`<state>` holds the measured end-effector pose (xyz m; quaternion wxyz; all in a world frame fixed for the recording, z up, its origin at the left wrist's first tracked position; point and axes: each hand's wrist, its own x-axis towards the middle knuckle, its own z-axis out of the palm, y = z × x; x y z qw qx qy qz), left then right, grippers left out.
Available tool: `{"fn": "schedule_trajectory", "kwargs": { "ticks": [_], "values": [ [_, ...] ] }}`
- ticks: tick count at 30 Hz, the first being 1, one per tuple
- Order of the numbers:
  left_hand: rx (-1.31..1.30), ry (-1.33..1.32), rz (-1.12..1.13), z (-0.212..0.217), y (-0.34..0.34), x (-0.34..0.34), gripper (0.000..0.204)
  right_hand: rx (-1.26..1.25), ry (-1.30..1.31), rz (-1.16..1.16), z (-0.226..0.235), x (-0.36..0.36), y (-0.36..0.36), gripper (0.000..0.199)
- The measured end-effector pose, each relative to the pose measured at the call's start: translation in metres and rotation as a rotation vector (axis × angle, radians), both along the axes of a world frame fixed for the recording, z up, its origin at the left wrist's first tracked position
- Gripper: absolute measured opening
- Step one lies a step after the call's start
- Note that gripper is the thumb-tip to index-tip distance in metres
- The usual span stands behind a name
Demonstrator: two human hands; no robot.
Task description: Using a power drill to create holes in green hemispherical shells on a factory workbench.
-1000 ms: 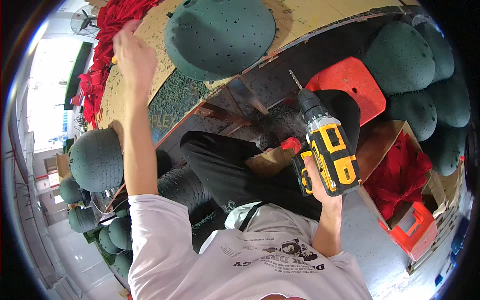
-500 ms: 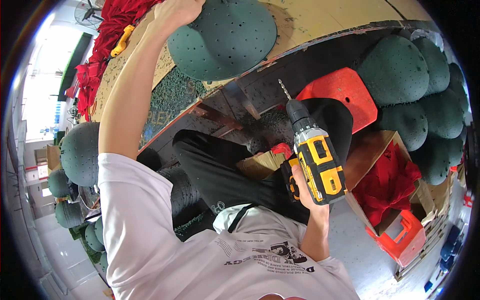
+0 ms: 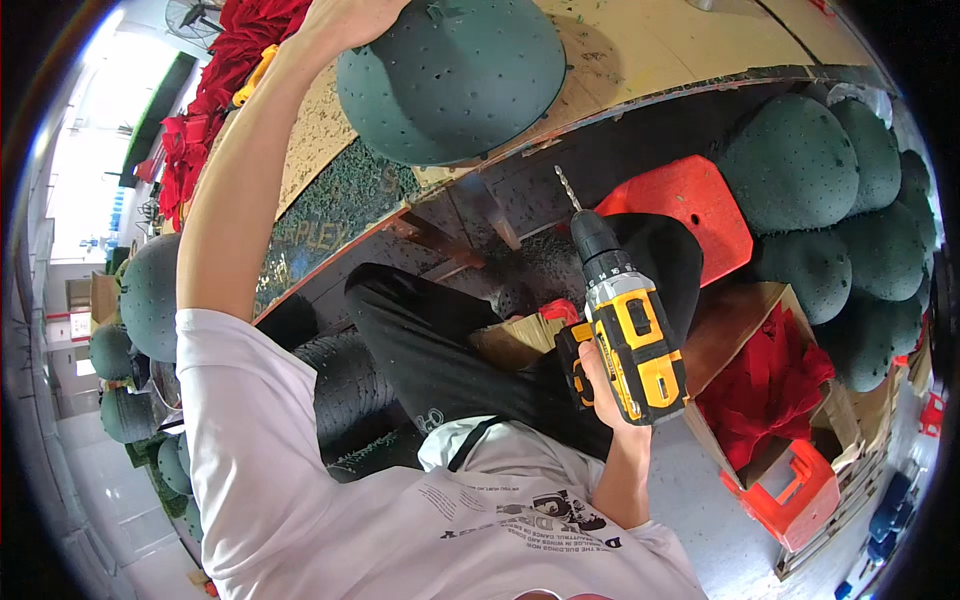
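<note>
Pale floor (image 3: 700, 510), bright window (image 3: 95, 135) (far left)

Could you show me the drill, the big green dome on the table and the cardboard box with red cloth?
Drill (image 3: 638, 348), head view: its yellow-and-black body.
Green dome (image 3: 455, 85), head view: its curved surface.
Cardboard box (image 3: 737, 342), head view: its bare brown side.

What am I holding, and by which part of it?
Your right hand holds the drill by its handle. Your left hand is at the green dome's upper left edge; whether it grips cannot be told.
</note>
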<state>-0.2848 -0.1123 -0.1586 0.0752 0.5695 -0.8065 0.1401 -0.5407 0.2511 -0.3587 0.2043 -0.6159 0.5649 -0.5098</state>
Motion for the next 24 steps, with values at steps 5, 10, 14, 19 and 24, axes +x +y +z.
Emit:
{"fn": "schedule_trajectory", "kwargs": {
  "ticks": [5,10,14,19,24],
  "values": [
    [0.097,-0.036,0.016,0.000,-0.013,-0.005,0.047,-0.004,0.008,0.009,-0.003,0.004,-0.001,0.026],
    [0.109,-0.061,0.047,-0.003,-0.008,-0.009,0.050,-0.001,0.143,0.044,0.002,0.010,-0.008,0.026],
    [0.071,0.027,0.058,-0.026,-0.010,-0.005,0.051,0.110,0.126,0.125,-0.006,0.016,-0.011,0.028],
    [0.039,0.269,0.057,-0.040,-0.010,-0.008,0.049,-0.080,0.177,0.160,0.001,0.025,-0.040,0.029],
    [0.014,0.310,0.032,-0.042,-0.007,-0.008,0.045,-0.015,-0.037,0.228,0.000,0.034,-0.059,0.029]
  ]
}}
